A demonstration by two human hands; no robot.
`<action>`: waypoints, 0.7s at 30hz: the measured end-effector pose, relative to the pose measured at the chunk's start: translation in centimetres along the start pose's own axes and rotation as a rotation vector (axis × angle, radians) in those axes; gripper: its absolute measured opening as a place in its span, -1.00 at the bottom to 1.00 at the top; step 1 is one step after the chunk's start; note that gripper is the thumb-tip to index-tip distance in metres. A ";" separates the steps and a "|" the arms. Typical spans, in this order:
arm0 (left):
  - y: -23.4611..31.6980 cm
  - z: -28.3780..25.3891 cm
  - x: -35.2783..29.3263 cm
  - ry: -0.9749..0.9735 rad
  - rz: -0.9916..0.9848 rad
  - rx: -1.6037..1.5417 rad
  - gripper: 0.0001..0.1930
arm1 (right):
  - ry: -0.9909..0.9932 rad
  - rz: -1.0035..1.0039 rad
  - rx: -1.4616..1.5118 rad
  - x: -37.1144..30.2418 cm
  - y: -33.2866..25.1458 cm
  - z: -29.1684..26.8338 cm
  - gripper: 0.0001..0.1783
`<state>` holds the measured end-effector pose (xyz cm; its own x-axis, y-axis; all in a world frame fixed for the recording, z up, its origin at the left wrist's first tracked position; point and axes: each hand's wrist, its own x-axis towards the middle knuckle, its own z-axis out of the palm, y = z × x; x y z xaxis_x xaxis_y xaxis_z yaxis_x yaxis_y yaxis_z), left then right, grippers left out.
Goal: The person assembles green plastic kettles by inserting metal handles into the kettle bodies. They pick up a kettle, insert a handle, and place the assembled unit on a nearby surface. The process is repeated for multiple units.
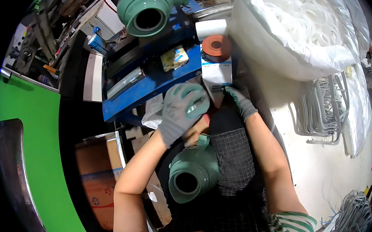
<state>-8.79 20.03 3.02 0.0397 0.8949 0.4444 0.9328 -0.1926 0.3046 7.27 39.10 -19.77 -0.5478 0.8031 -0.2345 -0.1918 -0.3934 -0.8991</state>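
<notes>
My left hand point(184, 108), in a grey glove with greenish coating, is raised over my lap with its fingers curled. What they hold, if anything, I cannot make out. My right hand point(241, 103), gloved alike, pinches the lower edge of a white label sheet point(217, 73) hanging over the blue bench's edge. A green jug-like vessel point(204, 167) with a round dark opening lies between my thighs, its opening toward me. Neither hand touches it. On the sheet's upper part rests a reddish-brown tape roll point(216, 48).
A similar green vessel point(142, 9) stands on the blue bench point(154, 81), near a worn yellowish block point(174, 58). At right, a white sack point(281, 49) of translucent rings and bent grey metal handles point(324, 108) stand on a pale table point(316, 164). Cardboard boxes point(97, 187) sit lower left.
</notes>
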 end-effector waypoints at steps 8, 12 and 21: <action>-3.1 10.1 6.7 0.089 0.162 0.204 -0.73 | -0.001 -0.117 0.128 -3.8 -4.2 1.1 -0.64; -3.4 11.1 7.2 0.081 0.183 0.196 -0.80 | 0.000 -0.168 0.112 -4.8 -5.4 1.7 -0.64; -0.8 6.3 3.7 0.066 0.176 -0.055 -0.88 | 0.052 -0.059 0.221 -10.4 -8.5 2.6 -0.63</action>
<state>-7.12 26.00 -0.92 0.1752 0.8173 0.5489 0.8923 -0.3674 0.2622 12.52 32.89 -8.75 -0.4890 0.8471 -0.2081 -0.3989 -0.4293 -0.8103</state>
